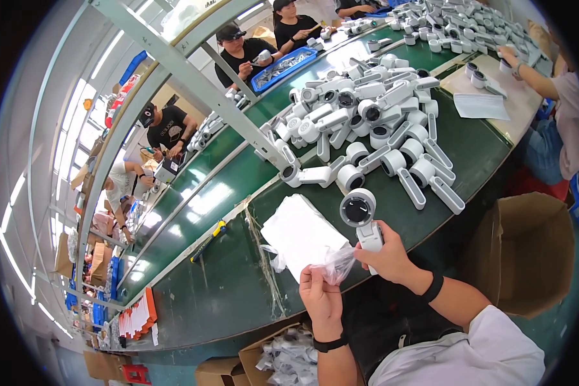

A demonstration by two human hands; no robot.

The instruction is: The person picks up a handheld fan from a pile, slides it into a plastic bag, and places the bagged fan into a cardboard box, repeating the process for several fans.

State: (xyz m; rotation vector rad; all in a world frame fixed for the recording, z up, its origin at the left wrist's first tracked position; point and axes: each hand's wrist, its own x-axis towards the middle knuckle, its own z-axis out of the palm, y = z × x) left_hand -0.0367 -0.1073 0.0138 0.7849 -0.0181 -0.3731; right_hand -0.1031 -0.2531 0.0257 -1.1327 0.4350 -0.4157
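My right hand (387, 256) is wrapped round the handle of a white handheld fan (358, 209), its round dark-faced head pointing up and away from me. Thin clear plastic, apparently a bag (338, 265), stretches between my two hands. The fingers of my left hand (321, 293) pinch its near end, while its other end meets my right fingers beside the handle. Just beyond my hands lies a stack of white sheets or flat bags (301, 233) on the green table (219, 286). Past it spreads a large heap of similar white fans (367, 116).
A yellow-and-black screwdriver (209, 240) lies left of the stack. Orange-and-white flat packages (138, 316) sit at the table's left end. Below are a carton of plastic-wrapped items (289, 357) and a brown carton (527, 257) at right. A metal frame post (219, 106) rises beyond; co-workers sit around.
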